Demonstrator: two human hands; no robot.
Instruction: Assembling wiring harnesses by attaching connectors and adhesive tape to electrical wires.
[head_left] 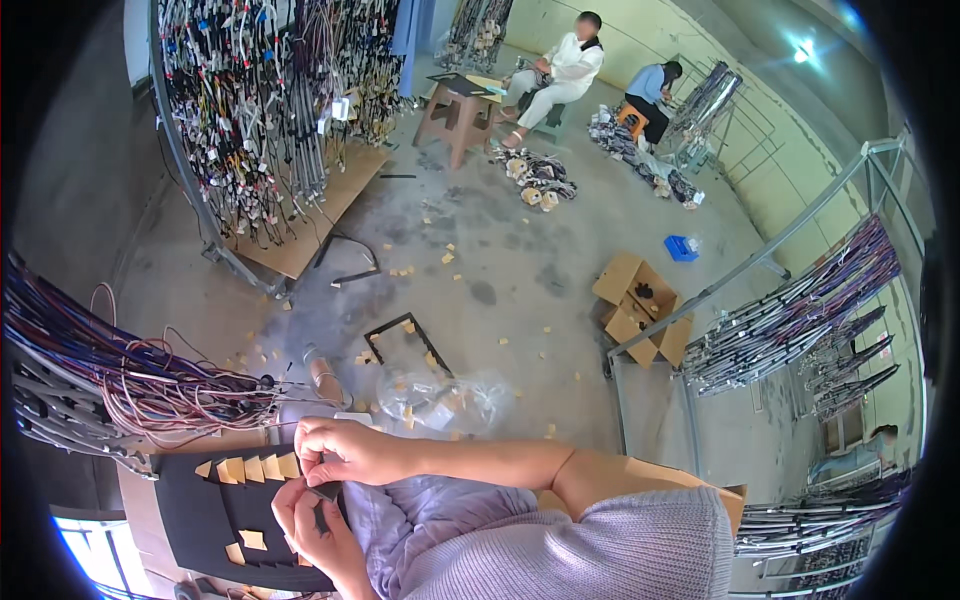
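**Two hands pinching a tab at the edge of a black board**

Head view, looking down at the lap. The right hand [345, 452] reaches across from the right, its fingers [312, 447] curled shut and pinched on a small piece at the board's edge; what they hold is too small to name, but it sits where the tan tabs [250, 468] end. The left hand [312, 525] lies just below, fingers closed on a thin dark strip or wire [322, 492], thumb against the same spot, so the two grips meet and steady each other. The black board [200, 510] lies flat to the left of both sets of fingers, close enough for short reaches. Along its upper edge, just left of the right fingers, stand five or so tabs in a row, overlapped like teeth; two more lie singly lower on the board, left of the left fingers. A bundle of pink and purple wires [120, 380] runs in from the left and ends just above the right fingers, within easy reach. Beyond the fingers, on the floor [520, 250], lie one clear plastic bag [440, 400], one black frame [405, 345], one open carton [640, 305] and many scattered tan scraps. Two seated people [565, 65] work at the far wall, well apart from these hands.
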